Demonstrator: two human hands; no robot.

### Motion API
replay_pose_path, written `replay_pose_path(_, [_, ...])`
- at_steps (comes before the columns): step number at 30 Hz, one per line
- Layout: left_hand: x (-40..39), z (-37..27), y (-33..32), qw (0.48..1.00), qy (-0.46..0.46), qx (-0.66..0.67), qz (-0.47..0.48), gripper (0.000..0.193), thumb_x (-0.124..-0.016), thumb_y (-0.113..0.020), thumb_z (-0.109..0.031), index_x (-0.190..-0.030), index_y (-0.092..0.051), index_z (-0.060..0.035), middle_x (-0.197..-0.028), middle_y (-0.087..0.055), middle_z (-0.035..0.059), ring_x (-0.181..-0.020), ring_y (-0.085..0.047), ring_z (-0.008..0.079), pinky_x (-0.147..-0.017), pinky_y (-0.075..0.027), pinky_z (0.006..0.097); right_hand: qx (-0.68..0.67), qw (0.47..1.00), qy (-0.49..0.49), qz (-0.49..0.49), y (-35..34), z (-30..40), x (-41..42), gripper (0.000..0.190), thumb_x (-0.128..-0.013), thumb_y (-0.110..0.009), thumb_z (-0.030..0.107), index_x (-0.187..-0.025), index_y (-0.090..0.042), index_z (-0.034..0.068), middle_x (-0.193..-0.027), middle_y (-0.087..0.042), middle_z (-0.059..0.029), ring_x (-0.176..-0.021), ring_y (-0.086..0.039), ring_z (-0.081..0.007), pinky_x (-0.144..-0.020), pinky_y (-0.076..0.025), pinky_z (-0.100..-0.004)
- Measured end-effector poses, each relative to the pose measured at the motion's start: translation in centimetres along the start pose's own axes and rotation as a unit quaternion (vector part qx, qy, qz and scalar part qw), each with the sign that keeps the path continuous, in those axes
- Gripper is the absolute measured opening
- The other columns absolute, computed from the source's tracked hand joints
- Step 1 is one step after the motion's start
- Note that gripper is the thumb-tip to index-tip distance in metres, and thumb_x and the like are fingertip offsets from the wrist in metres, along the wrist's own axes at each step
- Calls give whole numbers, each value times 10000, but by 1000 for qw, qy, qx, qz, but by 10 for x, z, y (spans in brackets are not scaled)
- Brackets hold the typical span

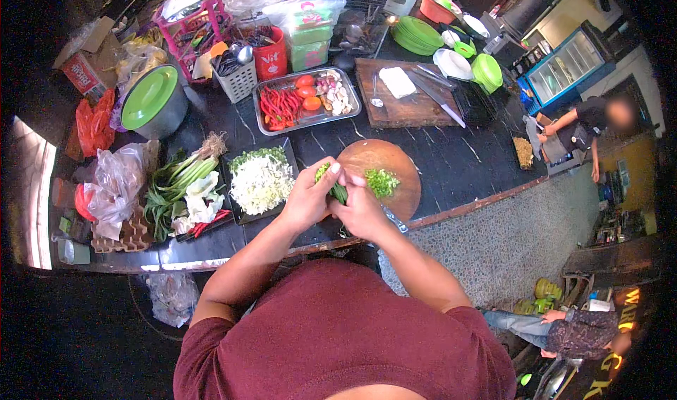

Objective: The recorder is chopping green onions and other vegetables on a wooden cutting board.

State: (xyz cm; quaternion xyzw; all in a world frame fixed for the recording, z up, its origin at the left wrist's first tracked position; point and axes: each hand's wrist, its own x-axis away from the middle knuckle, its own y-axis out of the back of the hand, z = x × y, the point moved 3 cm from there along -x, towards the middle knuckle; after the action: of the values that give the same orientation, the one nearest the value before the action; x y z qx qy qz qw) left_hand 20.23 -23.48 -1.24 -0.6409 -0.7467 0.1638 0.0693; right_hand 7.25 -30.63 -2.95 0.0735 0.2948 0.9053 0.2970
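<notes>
My left hand [313, 193] and my right hand [357, 204] meet over the left part of a round wooden cutting board [404, 188], both holding a small bunch of green leafy vegetable [338, 192]. Chopped green pieces [382, 182] lie in a pile on the board, right of my hands. By the board's lower edge, partly under my right forearm, a knife [394, 218] shows in part. A black square tray [243, 215] left of my hands carries shredded white vegetable [262, 183] and chopped greens [254, 158].
Scallions [198, 175] and red chillies lie at left. Behind stands a metal tray [309, 122] with chillies, tomatoes, shallots and garlic. A rectangular board [386, 117] bears a white block [396, 82], a spoon and a knife [433, 96]. A lidded pot [158, 103] stands left. Two people are at right.
</notes>
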Motion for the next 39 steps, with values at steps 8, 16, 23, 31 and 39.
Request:
replay_pose_path(8, [-8,-2,1,958,15,241,-158,372,-1208,-502,-370,-948,-533,-106,-763,-537,34,-831,-625,229,-905,-562,409,146,981,24,-124,-1,32,20,523,-970,-792,245,-1393,-613,-5,-1092,-767,-310,-969,-771,-507,-806,-622,-560])
replay_pose_path(16, [-29,-3,24,911,16,352,-214,342,-1214,-475,-404,-953,-504,-186,-703,-418,-56,-741,-525,166,-1014,-532,433,121,987,38,-97,32,-23,11,310,-976,-773,228,-1220,-702,51,-1046,-774,-241,-968,-755,-480,-823,-610,-558])
replay_pose_path(23, [-38,-10,29,891,5,392,-229,333,-1215,-470,-357,-933,-486,-180,-694,-393,-56,-723,-508,155,-986,-530,419,-9,997,-14,-72,52,-51,9,176,-1026,-724,161,-1103,-696,5,-948,-713,-237,-808,-693,-386,-762,-539,-458])
replay_pose_path(31, [-39,-7,27,874,28,439,-207,358,-1213,-486,-373,-912,-493,-181,-678,-390,-60,-692,-494,142,-977,-547,409,-255,948,-162,-101,49,-69,5,145,-1092,-656,131,-1158,-737,30,-997,-747,5,-902,-676,-102,-795,-548,-300])
replay_pose_path(39, [-48,-4,14,856,49,490,-158,374,-1212,-489,-374,-890,-497,-183,-664,-401,-62,-686,-496,133,-966,-560,391,-387,921,-7,-33,9,-55,1,346,-1066,-615,15,-1407,-669,-5,-1356,-729,-72,-1224,-662,-169,-1091,-529,-364])
